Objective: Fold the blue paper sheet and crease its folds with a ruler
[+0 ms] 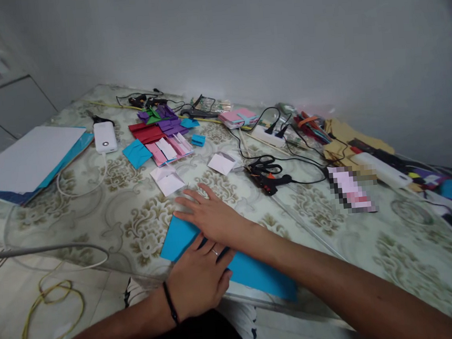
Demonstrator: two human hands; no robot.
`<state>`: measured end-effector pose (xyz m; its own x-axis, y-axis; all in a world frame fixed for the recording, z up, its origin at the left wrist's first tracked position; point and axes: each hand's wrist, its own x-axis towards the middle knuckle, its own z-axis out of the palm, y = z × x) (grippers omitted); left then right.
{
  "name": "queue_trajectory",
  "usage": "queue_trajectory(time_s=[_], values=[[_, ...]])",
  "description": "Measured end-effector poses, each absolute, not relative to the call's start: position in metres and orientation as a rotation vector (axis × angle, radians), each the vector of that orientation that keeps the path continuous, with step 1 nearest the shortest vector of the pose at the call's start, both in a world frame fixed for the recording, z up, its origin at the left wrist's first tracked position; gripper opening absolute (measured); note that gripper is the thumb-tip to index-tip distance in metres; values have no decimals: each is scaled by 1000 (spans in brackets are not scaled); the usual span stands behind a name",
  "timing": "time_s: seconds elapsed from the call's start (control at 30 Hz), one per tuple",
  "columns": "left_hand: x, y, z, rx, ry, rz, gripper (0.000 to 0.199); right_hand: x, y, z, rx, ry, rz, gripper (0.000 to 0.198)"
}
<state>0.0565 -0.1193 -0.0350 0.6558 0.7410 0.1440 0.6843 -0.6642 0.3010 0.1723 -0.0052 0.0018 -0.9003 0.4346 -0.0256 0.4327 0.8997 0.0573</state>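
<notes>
A blue sheet of paper [259, 272] lies at the table's front edge under both hands, partly covered by them. My right hand [214, 215] presses flat on its upper part with fingers spread, some tips reaching past the sheet. My left hand [199, 277], with a ring and a black wristband, rests on the sheet's near edge, fingers extended and touching my right hand. Just beyond the fingertips is a folded white paper piece [167, 180], with another white folded piece [221, 163] to its right.
Folded red paper [146, 132], purple and pink pieces lie farther back. A white power bank [105, 137] and a paper stack [30, 155] are left. Black scissors [265, 164], a glue gun [272, 182] and a power strip [268, 135] with cables sit right.
</notes>
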Motion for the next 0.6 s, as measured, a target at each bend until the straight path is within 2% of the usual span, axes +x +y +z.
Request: queue_trajectory(time_s=[0.27,0.6], values=[[56,-119,-33,2594,1163,411,45,171,-8,1,718,3041,5,43],[56,-116,-36,2608,1164,405,51,230,-14,-1,673,3025,-20,42]])
